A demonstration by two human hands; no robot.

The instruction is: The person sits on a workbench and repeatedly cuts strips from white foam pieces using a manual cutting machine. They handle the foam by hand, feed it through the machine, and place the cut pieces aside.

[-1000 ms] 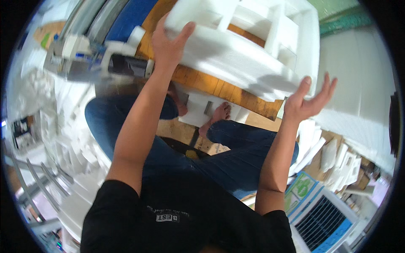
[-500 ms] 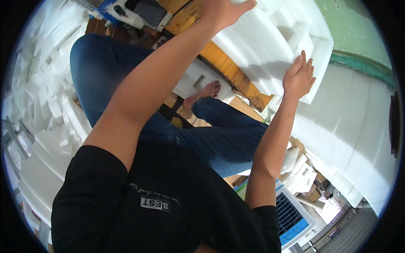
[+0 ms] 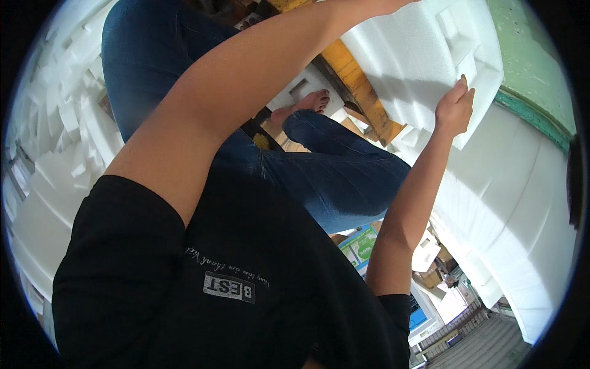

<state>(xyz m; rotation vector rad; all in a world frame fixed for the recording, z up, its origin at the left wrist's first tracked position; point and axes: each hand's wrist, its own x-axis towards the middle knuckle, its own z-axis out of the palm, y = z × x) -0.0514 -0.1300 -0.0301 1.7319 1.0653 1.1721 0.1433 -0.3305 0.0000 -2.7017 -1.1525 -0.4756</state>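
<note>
A large white foam block (image 3: 393,58) with box-like recesses lies at the upper right. My right hand (image 3: 455,111) rests against its right part, fingers stretched out and close together, gripping nothing that I can make out. At the top edge my left hand (image 3: 393,5) reaches over the block's far left side. The frame cuts off most of its fingers, so what it touches is hidden. Under the block's left edge runs a yellow wooden beam (image 3: 356,77).
White foam offcuts (image 3: 74,123) are heaped on the left. A bare foot (image 3: 316,101) is below the beam. Tall white foam sheets (image 3: 498,178) and a green surface (image 3: 534,67) stand at the right. A blue and white appliance (image 3: 421,313) sits at the lower right.
My right hand has moved right and its spread fingers have come together. My left hand has moved up and right, mostly out of frame. The view has shifted too.
</note>
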